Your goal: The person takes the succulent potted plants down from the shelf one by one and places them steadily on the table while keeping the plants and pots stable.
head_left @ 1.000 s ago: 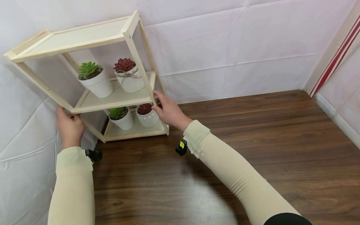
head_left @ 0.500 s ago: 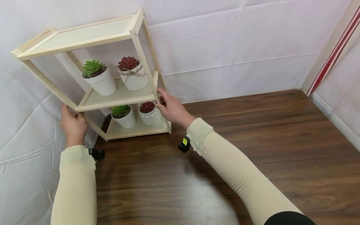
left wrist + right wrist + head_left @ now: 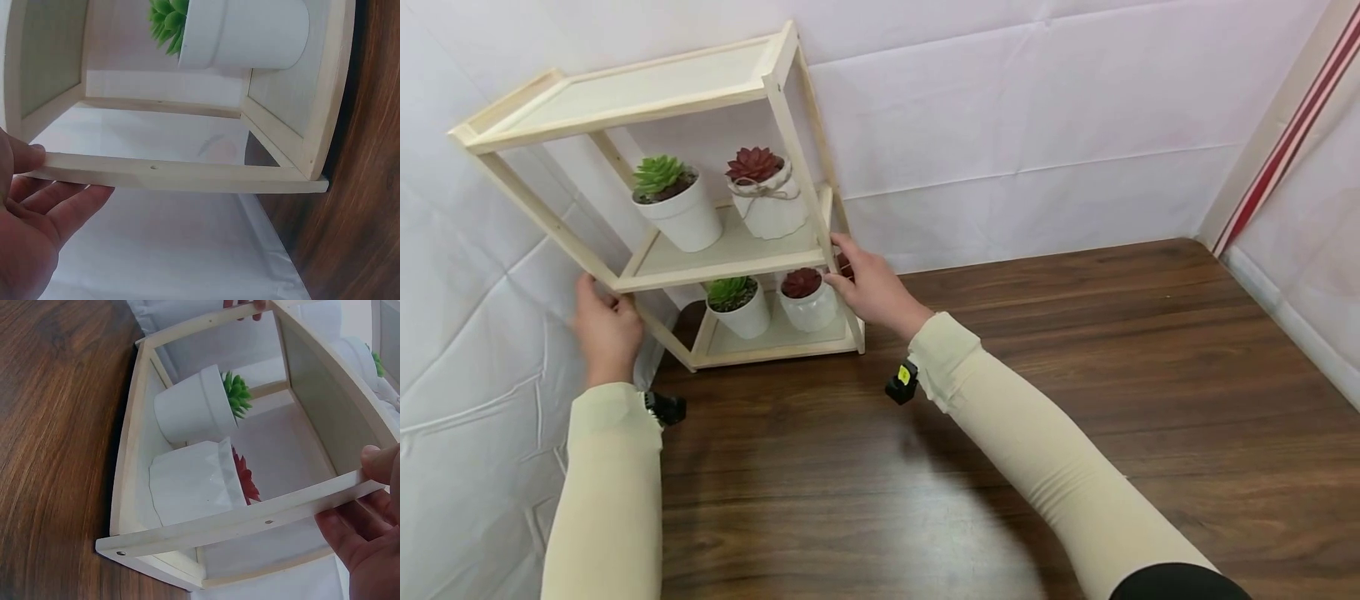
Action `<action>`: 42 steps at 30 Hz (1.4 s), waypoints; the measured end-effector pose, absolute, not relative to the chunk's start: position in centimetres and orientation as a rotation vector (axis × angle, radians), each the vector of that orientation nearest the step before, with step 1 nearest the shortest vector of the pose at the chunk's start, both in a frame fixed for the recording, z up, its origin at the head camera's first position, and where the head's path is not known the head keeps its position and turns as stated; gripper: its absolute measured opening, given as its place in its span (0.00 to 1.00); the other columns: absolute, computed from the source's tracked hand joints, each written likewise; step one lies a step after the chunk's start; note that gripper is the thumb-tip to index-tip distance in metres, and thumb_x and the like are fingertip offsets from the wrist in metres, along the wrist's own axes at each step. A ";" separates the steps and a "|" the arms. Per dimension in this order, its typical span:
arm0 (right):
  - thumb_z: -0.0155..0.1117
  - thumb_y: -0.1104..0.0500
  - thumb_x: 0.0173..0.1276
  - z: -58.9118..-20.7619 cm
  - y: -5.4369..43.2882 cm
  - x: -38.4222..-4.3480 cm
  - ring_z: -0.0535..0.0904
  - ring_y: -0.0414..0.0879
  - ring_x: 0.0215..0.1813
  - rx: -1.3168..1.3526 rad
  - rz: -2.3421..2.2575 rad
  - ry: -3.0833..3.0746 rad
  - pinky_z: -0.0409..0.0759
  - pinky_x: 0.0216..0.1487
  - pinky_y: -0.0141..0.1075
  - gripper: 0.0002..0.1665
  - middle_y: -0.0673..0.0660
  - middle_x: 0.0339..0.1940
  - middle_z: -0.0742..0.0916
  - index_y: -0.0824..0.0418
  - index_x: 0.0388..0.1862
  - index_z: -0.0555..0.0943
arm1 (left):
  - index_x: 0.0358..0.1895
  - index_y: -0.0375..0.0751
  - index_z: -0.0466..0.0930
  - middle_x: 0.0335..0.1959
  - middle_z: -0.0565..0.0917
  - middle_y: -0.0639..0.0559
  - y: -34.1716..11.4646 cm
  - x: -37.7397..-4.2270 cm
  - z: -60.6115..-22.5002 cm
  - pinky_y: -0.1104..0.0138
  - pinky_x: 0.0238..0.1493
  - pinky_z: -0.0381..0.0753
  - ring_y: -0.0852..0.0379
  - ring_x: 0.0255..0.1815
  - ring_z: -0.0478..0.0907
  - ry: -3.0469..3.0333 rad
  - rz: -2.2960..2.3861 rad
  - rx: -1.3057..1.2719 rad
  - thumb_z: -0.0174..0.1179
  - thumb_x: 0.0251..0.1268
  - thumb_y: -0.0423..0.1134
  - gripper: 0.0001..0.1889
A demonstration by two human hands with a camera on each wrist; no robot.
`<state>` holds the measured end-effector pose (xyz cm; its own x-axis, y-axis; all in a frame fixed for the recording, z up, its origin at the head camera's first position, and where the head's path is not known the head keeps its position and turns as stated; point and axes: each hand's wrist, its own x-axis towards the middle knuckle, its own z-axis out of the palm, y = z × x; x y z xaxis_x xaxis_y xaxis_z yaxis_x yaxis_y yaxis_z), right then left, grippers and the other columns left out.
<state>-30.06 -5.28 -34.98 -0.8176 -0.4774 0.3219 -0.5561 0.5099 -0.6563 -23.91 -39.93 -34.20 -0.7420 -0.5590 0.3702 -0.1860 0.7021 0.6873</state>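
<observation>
A pale wooden shelf rack with three tiers stands at the back left. My left hand grips its left front post at the middle tier; in the left wrist view the thumb lies on one side of the post, fingers on the other. My right hand holds the right front post at about the same height. On the middle tier sit a green succulent pot and a red succulent pot tied with twine. Below are another green succulent pot and red succulent pot.
The rack's base rests on a dark brown wooden table. White cloth walls rise behind and at the left. A red-striped band runs down the right corner.
The rack, with its pots, has shifted a little to the right along the table. Both hands have moved with it and keep their hold on the posts.
</observation>
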 end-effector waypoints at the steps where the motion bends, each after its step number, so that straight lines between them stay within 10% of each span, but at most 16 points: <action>1: 0.56 0.52 0.75 -34.9 -5.3 -30.0 0.81 0.51 0.54 0.906 1.205 -2.642 0.81 0.51 0.42 0.36 0.61 0.61 0.80 0.55 0.76 0.55 | 0.68 0.48 0.63 0.45 0.86 0.38 -39.9 -23.9 -34.2 0.79 0.26 0.66 0.81 0.22 0.63 -2.336 -0.852 0.564 0.43 0.71 0.38 0.23; 22: 0.58 0.56 0.74 -35.0 -5.4 -29.9 0.82 0.48 0.52 0.879 1.272 -2.623 0.82 0.49 0.39 0.35 0.60 0.53 0.84 0.53 0.75 0.57 | 0.66 0.48 0.64 0.43 0.87 0.39 -40.6 -23.9 -34.7 0.79 0.30 0.68 0.82 0.24 0.65 -2.347 -0.819 0.481 0.44 0.72 0.39 0.21; 30: 0.58 0.56 0.74 -34.8 -5.4 -29.8 0.81 0.49 0.52 0.849 1.285 -2.647 0.82 0.49 0.40 0.35 0.60 0.54 0.83 0.53 0.75 0.57 | 0.68 0.48 0.61 0.47 0.86 0.37 -40.8 -23.7 -34.7 0.64 0.38 0.78 0.45 0.45 0.84 -2.375 -0.857 0.448 0.42 0.74 0.41 0.22; 42: 0.56 0.53 0.74 -34.7 -5.2 -29.5 0.82 0.48 0.52 0.850 1.261 -2.668 0.82 0.48 0.41 0.36 0.58 0.52 0.84 0.51 0.76 0.55 | 0.67 0.45 0.62 0.45 0.86 0.38 -41.3 -23.6 -34.8 0.66 0.38 0.75 0.43 0.44 0.84 -2.366 -0.843 0.352 0.44 0.73 0.39 0.21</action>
